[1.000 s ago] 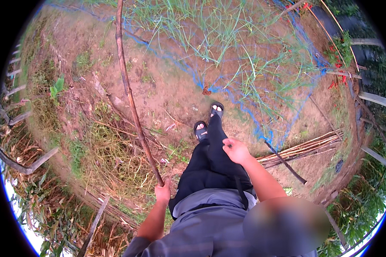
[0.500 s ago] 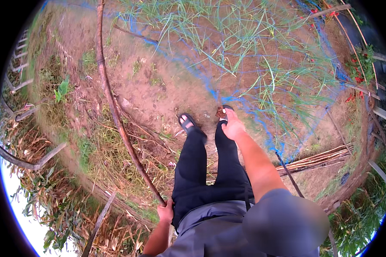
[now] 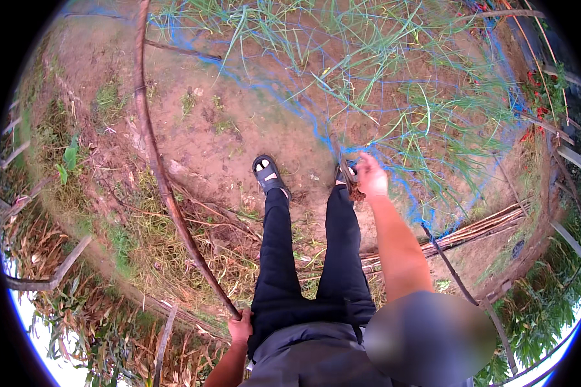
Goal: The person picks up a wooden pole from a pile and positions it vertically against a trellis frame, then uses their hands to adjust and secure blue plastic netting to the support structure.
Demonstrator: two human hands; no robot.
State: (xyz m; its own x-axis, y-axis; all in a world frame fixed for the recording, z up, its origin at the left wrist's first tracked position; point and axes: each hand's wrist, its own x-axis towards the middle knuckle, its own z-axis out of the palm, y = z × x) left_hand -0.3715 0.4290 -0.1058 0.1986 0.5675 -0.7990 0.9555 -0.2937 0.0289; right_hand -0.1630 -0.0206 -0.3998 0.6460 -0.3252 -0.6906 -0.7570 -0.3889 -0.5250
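Since the frame half a second earlier, the right hand [image 3: 372, 177] has shifted a little to the right, the left foot has stepped farther out to the left, and the pole's upper stretch has swung slightly leftward.

Nearest the body, beside the left hip, the left hand [image 3: 241, 327] wraps round the near end of a long brown wooden pole [image 3: 163, 184]. From that grip the pole runs forward and to the left, past the dry stalks on the ground, its long axis bending toward straight ahead in the wide view. Its far end is cut off by the upper edge.

Beyond the black trousers [image 3: 274, 251], the right arm stretches forward. The right hand is partly open, fingers parted and lightly bent, just beside a short upright stake [image 3: 343, 169]; whether the fingertips touch it cannot be told. That stake partly covers the right sandal [image 3: 339, 178], while the left sandal [image 3: 268, 175] shows whole. A blurred oval hides the right upper arm and shoulder.

To the right lies a bundle of thin poles [image 3: 484, 226]. Farther ahead, blue netting [image 3: 316, 129] edges a patch of long-leaved green plants [image 3: 426, 116], its strands hard to separate among the leaves.
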